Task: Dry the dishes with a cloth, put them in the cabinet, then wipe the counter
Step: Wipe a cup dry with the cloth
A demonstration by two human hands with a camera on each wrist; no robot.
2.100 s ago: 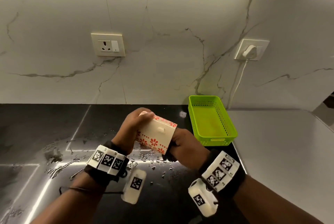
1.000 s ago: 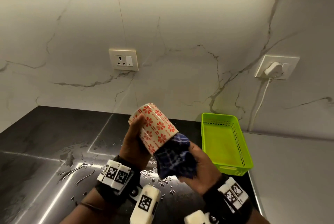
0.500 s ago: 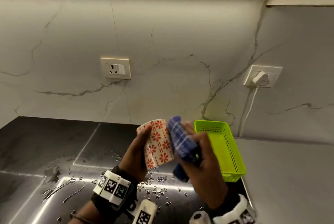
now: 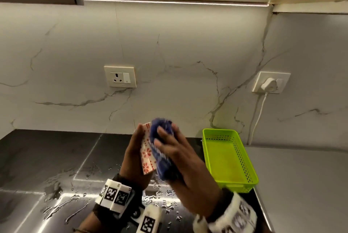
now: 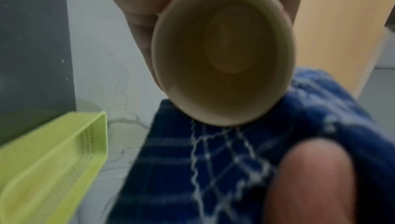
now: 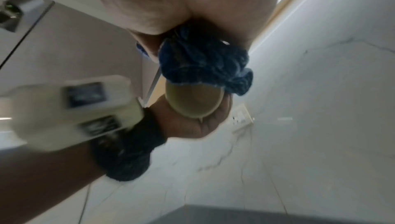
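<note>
L hand (image 4: 134, 154) is curled round the cup (image 4: 147, 154); cup is held upright in air above the wet table (image 4: 47, 159). R hand (image 4: 177, 157) grips the blue cloth (image 4: 160, 150), now pressed flat vs. cup's outer wall; 1 s ago it was stuffed at the mouth. Drying judged moved inside → outside; cabinet step not yet begun. Green basket (image 4: 228, 157) stands to the right.

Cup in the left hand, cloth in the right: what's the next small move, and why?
Probably turn the cup in the left hand so the blue cloth, pressed on its side by the right hand, reaches unwiped wall; the cabinet comes after.
</note>
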